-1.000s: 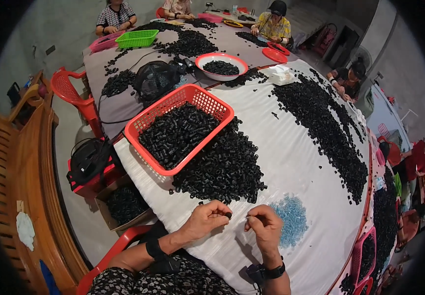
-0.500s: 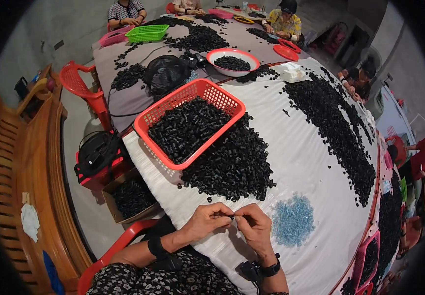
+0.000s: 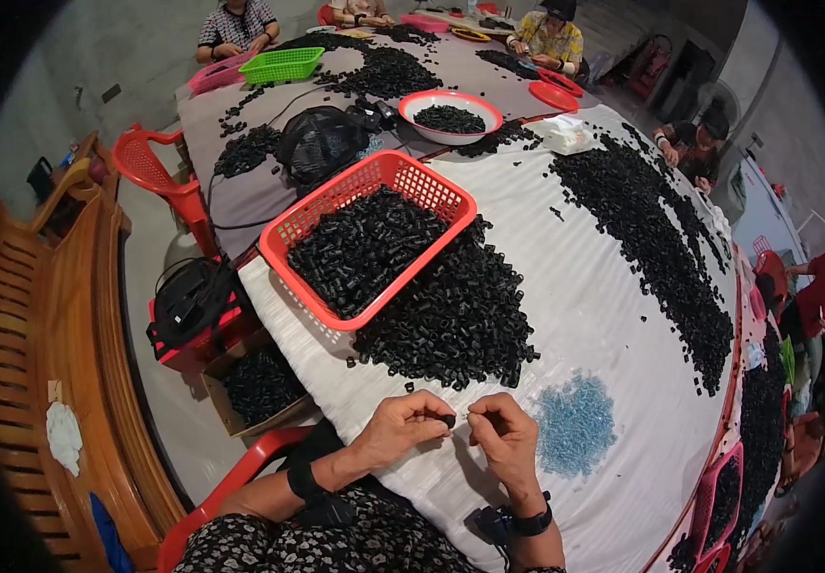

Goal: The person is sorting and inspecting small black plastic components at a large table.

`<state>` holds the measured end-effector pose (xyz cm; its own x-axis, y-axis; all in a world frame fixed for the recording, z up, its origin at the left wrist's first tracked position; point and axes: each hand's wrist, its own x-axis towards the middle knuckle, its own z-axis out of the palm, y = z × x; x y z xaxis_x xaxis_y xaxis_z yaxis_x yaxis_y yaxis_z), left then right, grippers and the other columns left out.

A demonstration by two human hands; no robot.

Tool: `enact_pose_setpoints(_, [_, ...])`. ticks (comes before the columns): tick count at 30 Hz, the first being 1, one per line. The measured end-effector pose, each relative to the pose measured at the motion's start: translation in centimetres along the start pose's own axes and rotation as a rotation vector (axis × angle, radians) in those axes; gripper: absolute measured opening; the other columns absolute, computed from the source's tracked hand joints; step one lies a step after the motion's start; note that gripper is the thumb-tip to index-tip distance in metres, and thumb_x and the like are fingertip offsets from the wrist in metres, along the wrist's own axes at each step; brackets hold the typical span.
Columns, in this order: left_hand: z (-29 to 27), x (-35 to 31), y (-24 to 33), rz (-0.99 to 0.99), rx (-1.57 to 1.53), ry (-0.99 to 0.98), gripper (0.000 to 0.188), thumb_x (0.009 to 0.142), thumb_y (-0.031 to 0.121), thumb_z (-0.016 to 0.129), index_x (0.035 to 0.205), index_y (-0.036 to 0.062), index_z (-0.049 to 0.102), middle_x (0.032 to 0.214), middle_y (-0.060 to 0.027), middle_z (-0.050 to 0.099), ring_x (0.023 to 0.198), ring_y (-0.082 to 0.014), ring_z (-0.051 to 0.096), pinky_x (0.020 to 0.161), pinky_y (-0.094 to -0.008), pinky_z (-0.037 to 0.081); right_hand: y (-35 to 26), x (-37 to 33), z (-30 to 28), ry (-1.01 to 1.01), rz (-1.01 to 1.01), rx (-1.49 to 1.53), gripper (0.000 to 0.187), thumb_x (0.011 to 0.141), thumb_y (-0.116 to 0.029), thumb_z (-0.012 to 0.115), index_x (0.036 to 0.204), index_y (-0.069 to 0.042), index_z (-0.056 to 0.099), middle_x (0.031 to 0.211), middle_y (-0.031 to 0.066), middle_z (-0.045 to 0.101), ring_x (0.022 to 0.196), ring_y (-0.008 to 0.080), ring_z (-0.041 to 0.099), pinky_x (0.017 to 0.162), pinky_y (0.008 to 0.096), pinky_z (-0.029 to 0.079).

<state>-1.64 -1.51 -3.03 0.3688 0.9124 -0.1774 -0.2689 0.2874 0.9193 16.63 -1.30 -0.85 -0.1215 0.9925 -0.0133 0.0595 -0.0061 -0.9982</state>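
Note:
Between thumb and forefinger, my left hand (image 3: 401, 427) pinches a small black plastic piece (image 3: 448, 420), its outer end showing. My right hand (image 3: 505, 432) faces it a short gap away, fingertips pressed together; a tiny pale speck shows there, too small to name. Just beyond both hands spreads a heap of short black tubular pieces (image 3: 455, 315). A pile of tiny clear-blue pieces (image 3: 575, 425) lies on the white cloth right beside my right hand. The red openwork basket (image 3: 371, 320), full of more black pieces, stands at the heap's far left.
Another long band of black pieces (image 3: 651, 248) lies across the white cloth (image 3: 584, 315). A red-rimmed bowl (image 3: 412, 105), a black mesh-covered object (image 3: 321, 148) and a green basket (image 3: 283, 65) stand farther off. Several people sit around the table. A wooden bench (image 3: 97, 382) is at left.
My hands were touching fingertip to fingertip at the black piece. Now they are slightly apart, my right hand having drawn back to the right while the left keeps the piece.

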Motion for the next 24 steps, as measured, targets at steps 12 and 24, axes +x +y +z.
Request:
enact_pose_setpoints(12, [0.10,-0.07,-0.21,0.052,0.095,0.036,0.021,0.083,0.003,0.063,0.104,-0.0009,0.059,0.081,-0.0004,0.061,0.072,-0.0043,0.056,0.062,-0.0183,0.046,-0.31,-0.10,0.36,-0.061,0.042,0.026,0.008,0.085,-0.006,0.061,0.091,0.000,0.059,0.079,0.0008,0.056,0.066,0.0051,0.051,0.059,0.0202,0.042])
enact_pose_setpoints(24, [0.65,-0.20,-0.37,0.239,0.296,0.137,0.018,0.079,0.005,0.067,0.094,0.0019,0.057,0.079,0.0021,0.057,0.070,-0.0017,0.051,0.060,-0.0175,0.043,-0.07,-0.17,0.58,-0.037,-0.026,0.068,0.009,0.086,-0.007,0.061,0.092,-0.001,0.058,0.079,-0.0003,0.056,0.067,0.0045,0.050,0.060,0.0195,0.042])
